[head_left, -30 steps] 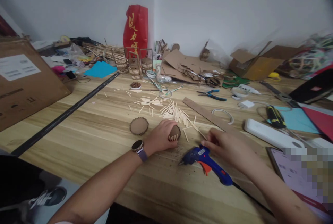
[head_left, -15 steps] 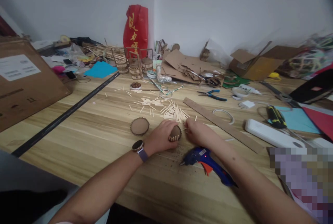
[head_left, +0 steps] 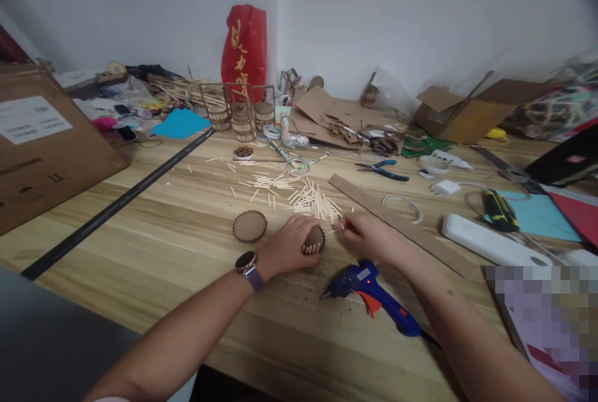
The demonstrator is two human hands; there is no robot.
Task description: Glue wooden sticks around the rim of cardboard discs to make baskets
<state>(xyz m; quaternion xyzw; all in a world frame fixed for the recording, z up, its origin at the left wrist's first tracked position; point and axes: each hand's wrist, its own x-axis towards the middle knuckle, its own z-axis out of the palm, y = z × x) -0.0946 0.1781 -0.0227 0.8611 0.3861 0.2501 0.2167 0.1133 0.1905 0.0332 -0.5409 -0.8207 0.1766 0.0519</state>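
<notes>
The round cardboard piece (head_left: 314,239), edged with short upright sticks along its near side, sits in the grasp of the left hand (head_left: 292,243) at the middle of the tabletop (head_left: 187,202). At the far left stands a large cardboard box (head_left: 51,153); an open carton (head_left: 448,116) lies at the far right. A red bag (head_left: 244,47) stands upright at the far middle, just behind three handled baskets (head_left: 243,123). A long black strip (head_left: 126,199) slants along the left, and a flat brown strip (head_left: 397,221) lies to the right. The right hand (head_left: 364,234) is curled with its fingertips drawn together, near the piece; whether it pinches a stick, I cannot tell. Nearer than that hand rests a blue glue gun (head_left: 369,290), nozzle toward the left. Blue-handled pliers (head_left: 385,170) lie beyond the brown strip. A cardboard disc (head_left: 250,227) with a beaded-looking rim lies left of the held piece. Smallest are the loose pale sticks (head_left: 315,199), heaped just beyond the hands.
</notes>
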